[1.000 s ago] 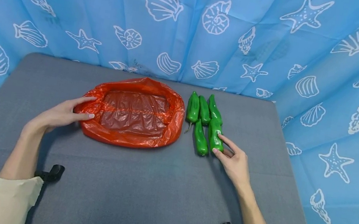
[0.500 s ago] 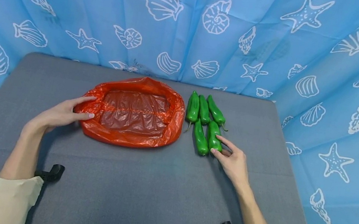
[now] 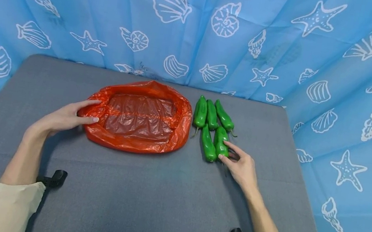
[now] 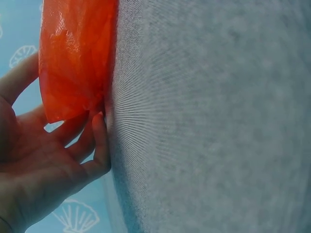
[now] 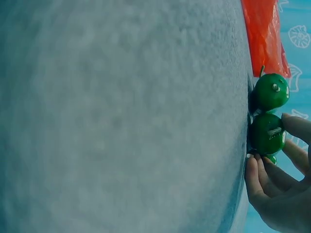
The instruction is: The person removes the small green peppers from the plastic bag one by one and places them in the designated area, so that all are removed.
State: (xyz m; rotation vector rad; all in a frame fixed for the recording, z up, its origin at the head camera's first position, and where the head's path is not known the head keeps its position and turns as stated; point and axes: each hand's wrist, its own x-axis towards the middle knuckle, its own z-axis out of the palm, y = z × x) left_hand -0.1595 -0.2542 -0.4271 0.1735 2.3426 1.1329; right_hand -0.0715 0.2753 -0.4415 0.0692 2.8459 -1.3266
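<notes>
A red plastic bag [image 3: 133, 144], spread into a low rectangular shape with a rolled rim, lies on the grey table. At its left end my left hand [image 3: 63, 114] holds the rim, thumb and fingers spread around it; the left wrist view shows curled fingers against the bag [image 4: 77, 58]. My right hand [image 3: 243, 167] pinches a long green pepper [image 3: 221, 141] at its near end between thumb and fingers. Touching or nearly touching it on the left is another green pepper [image 3: 208, 145]. The right wrist view shows the pinched pepper [image 5: 268, 132] end-on, low against the table.
Several green peppers form two rows right of the bag; the far row holds a left pepper [image 3: 200, 112], a middle one [image 3: 211, 115] and a slanted right one [image 3: 224, 116]. A blue shell-patterned curtain [image 3: 191, 25] stands behind the grey table [image 3: 145, 205].
The far right pepper has turned, its stem end now swung to the right. The pinched pepper has drawn slightly nearer and away from it. My left hand and the bag stay put.
</notes>
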